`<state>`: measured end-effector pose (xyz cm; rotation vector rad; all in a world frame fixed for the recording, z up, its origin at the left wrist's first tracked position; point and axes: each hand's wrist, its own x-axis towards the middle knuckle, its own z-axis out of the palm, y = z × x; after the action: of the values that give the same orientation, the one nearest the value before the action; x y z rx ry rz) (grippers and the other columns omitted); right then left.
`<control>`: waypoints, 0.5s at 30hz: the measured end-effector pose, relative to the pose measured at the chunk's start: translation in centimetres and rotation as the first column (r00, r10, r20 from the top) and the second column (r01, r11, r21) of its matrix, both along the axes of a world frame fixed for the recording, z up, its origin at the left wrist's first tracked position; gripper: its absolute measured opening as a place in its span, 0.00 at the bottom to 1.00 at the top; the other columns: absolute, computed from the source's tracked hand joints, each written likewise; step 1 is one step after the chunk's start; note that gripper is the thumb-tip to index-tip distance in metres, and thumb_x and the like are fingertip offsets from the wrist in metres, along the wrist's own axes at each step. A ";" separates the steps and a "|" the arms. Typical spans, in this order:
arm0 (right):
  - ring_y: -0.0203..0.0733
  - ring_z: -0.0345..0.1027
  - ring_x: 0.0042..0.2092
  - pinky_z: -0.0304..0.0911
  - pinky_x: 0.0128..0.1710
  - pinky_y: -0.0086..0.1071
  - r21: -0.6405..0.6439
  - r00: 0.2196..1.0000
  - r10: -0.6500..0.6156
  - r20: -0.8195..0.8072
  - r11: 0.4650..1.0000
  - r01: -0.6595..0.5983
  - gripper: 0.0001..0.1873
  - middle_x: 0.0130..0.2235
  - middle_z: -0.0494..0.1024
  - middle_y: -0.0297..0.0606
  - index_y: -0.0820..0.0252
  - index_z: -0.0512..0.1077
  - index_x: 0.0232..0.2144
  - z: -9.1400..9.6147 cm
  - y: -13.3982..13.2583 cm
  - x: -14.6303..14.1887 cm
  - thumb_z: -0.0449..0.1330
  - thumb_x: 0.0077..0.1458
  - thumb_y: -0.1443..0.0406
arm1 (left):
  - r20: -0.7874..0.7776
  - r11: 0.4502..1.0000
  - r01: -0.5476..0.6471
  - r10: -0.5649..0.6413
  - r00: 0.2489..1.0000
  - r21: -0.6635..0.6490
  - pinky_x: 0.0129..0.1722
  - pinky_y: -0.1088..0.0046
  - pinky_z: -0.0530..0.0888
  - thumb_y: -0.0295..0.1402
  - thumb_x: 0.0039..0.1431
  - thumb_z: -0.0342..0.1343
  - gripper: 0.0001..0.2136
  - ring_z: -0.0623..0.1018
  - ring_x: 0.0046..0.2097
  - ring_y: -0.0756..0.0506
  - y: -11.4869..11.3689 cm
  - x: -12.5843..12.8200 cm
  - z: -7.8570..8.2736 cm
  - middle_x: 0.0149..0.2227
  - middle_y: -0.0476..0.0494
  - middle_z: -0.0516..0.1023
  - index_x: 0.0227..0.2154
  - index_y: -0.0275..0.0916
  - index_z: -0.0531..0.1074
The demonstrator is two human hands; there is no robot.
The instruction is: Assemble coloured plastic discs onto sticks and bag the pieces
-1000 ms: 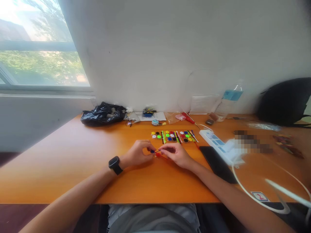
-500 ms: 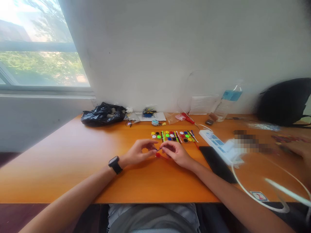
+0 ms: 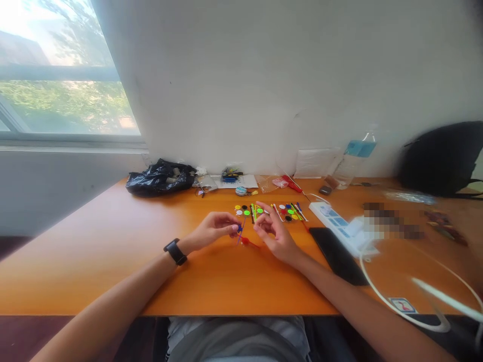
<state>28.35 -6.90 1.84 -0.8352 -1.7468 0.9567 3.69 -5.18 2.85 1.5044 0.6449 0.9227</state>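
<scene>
Between the thumb and index finger of my left hand (image 3: pixel 212 232) is a small blue disc (image 3: pixel 239 228), and a thin purple-blue stick (image 3: pixel 238 241) slants up past it. Whether the stick is joined to the disc is too small to tell. My right hand (image 3: pixel 278 239) hovers just to the right with its fingers apart, holding nothing visible. On the table below them lies a red disc (image 3: pixel 245 241) with a thin red stick. Beyond the hands, coloured discs (image 3: pixel 247 212) and thin plastic sticks (image 3: pixel 253 213) sit in groups, partly covered by my right fingers.
A black phone-like slab (image 3: pixel 335 254) and a white power strip (image 3: pixel 332 221) with cables lie on the right. Along the wall are a black plastic bag (image 3: pixel 160 178), a tape measure (image 3: pixel 240 191), a red-handled tool (image 3: pixel 292 183), a clear bottle (image 3: pixel 352 161) and a black backpack (image 3: pixel 443 158).
My right hand has let go and lifted away with its fingers spread. The blue disc and stick now show in my left hand. A co-worker's hand at the far right has gone from view.
</scene>
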 end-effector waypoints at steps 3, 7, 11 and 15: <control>0.35 0.58 0.29 0.58 0.32 0.33 -0.079 0.995 0.097 0.012 0.992 -0.096 0.22 0.30 0.69 0.33 0.56 0.77 0.37 0.0 0.0 0.2 0.57 0.67 0.46 | 0.014 0.999 -0.029 0.029 0.999 0.014 0.42 0.69 0.77 0.41 0.58 0.71 0.17 0.79 0.35 0.48 0.0 -0.1 0.3 0.35 0.40 0.84 0.40 0.32 0.81; 0.36 0.46 0.22 0.48 0.28 0.37 -0.191 0.976 0.215 -0.014 0.958 -0.214 0.44 0.15 0.49 0.32 0.56 0.51 0.08 -0.4 0.9 0.8 0.40 0.69 0.38 | 0.015 0.996 -0.084 0.084 0.996 0.029 0.41 0.69 0.78 0.40 0.57 0.72 0.16 0.79 0.35 0.48 -0.1 -0.2 0.5 0.37 0.38 0.84 0.40 0.31 0.82; 0.38 0.48 0.24 0.47 0.29 0.39 -0.156 0.990 0.079 -0.113 0.983 -0.097 0.46 0.17 0.51 0.34 0.56 0.54 0.08 -0.1 1.3 1.1 0.36 0.67 0.35 | -0.025 0.997 -0.083 0.083 0.996 0.009 0.40 0.70 0.77 0.42 0.57 0.71 0.17 0.79 0.34 0.48 0.2 -0.3 -0.1 0.37 0.38 0.85 0.41 0.31 0.82; 0.39 0.50 0.25 0.47 0.30 0.38 -0.183 0.991 0.094 -0.091 0.977 -0.109 0.44 0.17 0.54 0.35 0.56 0.58 0.09 -0.3 1.5 1.1 0.41 0.68 0.37 | -0.072 0.994 -0.106 0.106 0.992 0.008 0.39 0.71 0.77 0.43 0.58 0.70 0.18 0.79 0.33 0.49 0.8 -0.3 -0.9 0.37 0.37 0.85 0.41 0.32 0.82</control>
<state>29.48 -5.44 1.59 -0.8192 -1.6593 1.2223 3.39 -4.33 1.94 1.5248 0.7819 0.9542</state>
